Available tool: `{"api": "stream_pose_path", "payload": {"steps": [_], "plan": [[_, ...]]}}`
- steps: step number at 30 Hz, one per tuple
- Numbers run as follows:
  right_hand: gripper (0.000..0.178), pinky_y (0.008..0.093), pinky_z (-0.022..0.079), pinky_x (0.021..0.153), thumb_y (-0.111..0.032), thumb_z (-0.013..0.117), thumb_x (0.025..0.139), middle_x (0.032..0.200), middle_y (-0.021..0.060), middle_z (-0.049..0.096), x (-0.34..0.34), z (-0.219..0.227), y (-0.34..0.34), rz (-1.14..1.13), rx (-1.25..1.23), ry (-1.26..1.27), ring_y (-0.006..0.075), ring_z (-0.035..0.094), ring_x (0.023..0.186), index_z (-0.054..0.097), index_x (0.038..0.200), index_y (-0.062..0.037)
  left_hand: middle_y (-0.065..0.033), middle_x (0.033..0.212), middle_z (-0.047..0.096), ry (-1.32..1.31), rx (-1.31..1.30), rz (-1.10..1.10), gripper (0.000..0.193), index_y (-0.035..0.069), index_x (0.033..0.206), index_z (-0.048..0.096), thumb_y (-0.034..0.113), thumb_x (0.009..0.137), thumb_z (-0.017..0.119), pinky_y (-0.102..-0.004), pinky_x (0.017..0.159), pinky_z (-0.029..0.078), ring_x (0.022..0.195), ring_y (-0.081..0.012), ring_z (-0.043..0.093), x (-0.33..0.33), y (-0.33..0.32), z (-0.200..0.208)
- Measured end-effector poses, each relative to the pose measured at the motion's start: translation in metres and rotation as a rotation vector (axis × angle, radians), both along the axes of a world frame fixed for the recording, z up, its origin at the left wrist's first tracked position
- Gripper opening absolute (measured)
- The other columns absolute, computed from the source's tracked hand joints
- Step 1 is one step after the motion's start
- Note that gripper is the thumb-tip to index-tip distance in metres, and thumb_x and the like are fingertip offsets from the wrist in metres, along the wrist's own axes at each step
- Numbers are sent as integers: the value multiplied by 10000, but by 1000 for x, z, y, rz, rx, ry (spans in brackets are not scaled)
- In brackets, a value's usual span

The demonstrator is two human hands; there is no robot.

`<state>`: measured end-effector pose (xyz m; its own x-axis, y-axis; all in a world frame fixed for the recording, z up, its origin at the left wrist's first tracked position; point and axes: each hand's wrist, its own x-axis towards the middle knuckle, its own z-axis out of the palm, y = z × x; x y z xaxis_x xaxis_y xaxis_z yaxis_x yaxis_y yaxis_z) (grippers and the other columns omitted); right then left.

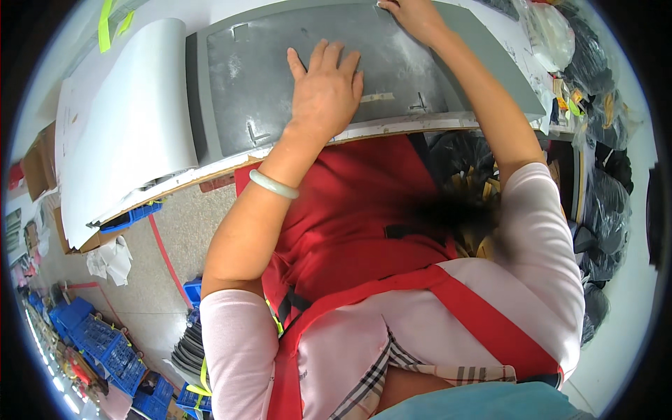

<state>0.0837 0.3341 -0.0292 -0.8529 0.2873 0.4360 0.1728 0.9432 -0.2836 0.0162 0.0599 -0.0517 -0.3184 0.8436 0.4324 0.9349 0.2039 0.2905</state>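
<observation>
A large dark grey sheet (273,91) with pale scuffs lies on a worktable, over a wider grey sheet (490,77). My left hand (327,87) rests flat on it near the middle, fingers spread and holding nothing; a pale bangle (274,184) circles that forearm. At the far edge, my right hand (414,17) is partly cut off by the top of the view. Its visible fingertips are drawn together at a small pale spot on the dark sheet; what they hold is too small to make out. L-shaped marks (257,133) show near the sheet's front corners.
A curled white sheet (133,119) covers the table's left end and overhangs its front edge. Plastic-wrapped bundles (553,35) crowd the right side. Blue crates (105,343) stand on the floor at lower left, near stacked dark pieces (190,355).
</observation>
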Motion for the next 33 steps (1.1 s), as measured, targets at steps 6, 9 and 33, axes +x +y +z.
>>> {"api": "stream_pose_path", "payload": {"steps": [6, 9, 33], "plan": [[157, 440, 515, 709, -137, 646, 888, 799, 194, 690, -5, 16, -4, -263, -406, -149, 346, 663, 743, 686, 904, 14, -88, 1386, 578, -1, 14, 14, 359, 131, 1318, 643, 286, 996, 608, -699, 1135, 290, 1381, -320, 483, -1, -1, -2], [153, 435, 518, 670, -138, 659, 859, 748, 172, 692, -3, -1, 3, -300, -506, -2, 313, 656, 675, 687, 900, 6, -85, 1389, 576, -7, 15, 10, 356, 136, 1319, 644, 286, 998, 607, -697, 1142, 285, 1385, -315, 479, 1, 0, -2], [127, 422, 520, 742, -107, 699, 875, 841, 230, 704, -178, 18, -143, 257, -297, -131, 349, 665, 749, 716, 875, 19, -151, 1450, 513, 10, 4, 7, 392, 47, 1276, 660, 306, 989, 597, -760, 1128, 240, 1432, -321, 409, 2, 1, -3]]}}
